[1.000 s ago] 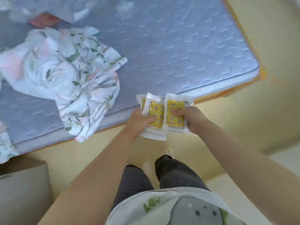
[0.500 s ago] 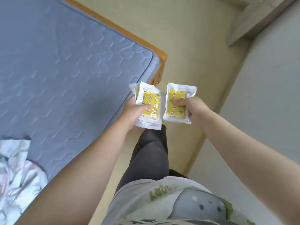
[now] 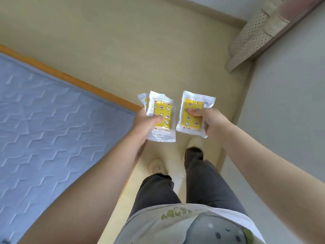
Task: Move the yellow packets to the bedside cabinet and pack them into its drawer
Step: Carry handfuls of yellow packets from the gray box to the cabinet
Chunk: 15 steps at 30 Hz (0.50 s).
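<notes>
Left hand: the left hand [image 3: 144, 120] is gripping a small stack of yellow packets [image 3: 162, 110], with the thumb lying across the front face and the fingers hidden behind.
Stack: at least two packets are overlapping here. A rear packet [image 3: 142, 100] is peeking out past the upper left edge of the front one, and the full count is not showing.
Right hand: the right hand [image 3: 211, 124] is pinching a single yellow packet [image 3: 189, 123], with the thumb pressing on its printed face and the curled fingers wrapping its right edge.
Packet look: each one is showing a clear plastic wrapper around a yellow panel printed with little stars and moons.
Where the packets are: all of them are being held up in the air in front of the body, above the floor. The stack and the single packet are sitting side by side at about the same height, near each other but not touching.
Bed: a blue quilted mattress [image 3: 52, 129] is filling the left side, with an orange wooden frame [image 3: 70, 79] running along its edge. The left hand is hovering just past its corner.
Floor: a pale yellow floor [image 3: 123, 41] is stretching ahead.
Feet: a cream slipper [image 3: 156, 166] is showing under the left leg, and another slipper [image 3: 194, 142] is stepping forward below the single packet.
Clothing: the person is wearing dark grey trousers [image 3: 202, 182] and a light printed shirt [image 3: 184, 226].
Wall: a grey wall [image 3: 290, 103] is running down the right side.
Top right: a beige perforated object [image 3: 249, 37] is lying by the wall, and what it is I cannot tell.
</notes>
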Tool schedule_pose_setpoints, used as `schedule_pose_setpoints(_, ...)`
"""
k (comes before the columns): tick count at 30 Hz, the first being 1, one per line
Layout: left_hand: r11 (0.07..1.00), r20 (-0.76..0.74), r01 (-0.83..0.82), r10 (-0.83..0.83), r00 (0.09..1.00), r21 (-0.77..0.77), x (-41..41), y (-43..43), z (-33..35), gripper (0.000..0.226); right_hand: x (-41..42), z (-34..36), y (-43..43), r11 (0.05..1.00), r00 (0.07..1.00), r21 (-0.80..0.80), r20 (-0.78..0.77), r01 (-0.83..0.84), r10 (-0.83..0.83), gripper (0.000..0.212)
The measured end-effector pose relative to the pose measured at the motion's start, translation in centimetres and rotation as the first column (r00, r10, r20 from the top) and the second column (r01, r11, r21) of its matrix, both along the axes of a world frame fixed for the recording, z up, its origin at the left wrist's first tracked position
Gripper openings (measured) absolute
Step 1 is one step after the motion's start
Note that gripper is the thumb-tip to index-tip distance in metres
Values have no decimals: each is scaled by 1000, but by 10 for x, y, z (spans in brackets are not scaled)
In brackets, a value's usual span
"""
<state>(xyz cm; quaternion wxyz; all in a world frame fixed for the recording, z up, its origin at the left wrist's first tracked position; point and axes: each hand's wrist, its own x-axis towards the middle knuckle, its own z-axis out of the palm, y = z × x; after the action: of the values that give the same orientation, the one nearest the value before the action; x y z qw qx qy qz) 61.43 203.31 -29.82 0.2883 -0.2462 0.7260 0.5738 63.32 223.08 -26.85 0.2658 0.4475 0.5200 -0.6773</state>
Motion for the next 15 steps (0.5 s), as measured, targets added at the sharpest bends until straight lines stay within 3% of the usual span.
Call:
schedule_pose_setpoints(3, 1000, -14, -25, 25, 1000, -10, -54, 30, -4, 27, -64, -4, 30, 999, 999, -30, 0, -44, 44, 32)
schedule_pose_setpoints(6, 997, -8, -75, 75, 997, -14, -111, 58, -2, 22, -138, -7, 53, 987, 988, -43, 17, -155, 156, 17)
schedule_pose_setpoints(15, 915, 28, -404, 404, 914, -23, -232, 95, 4, 30, -329, 6, 74, 905, 906, -45, -29, -423, 422, 15)
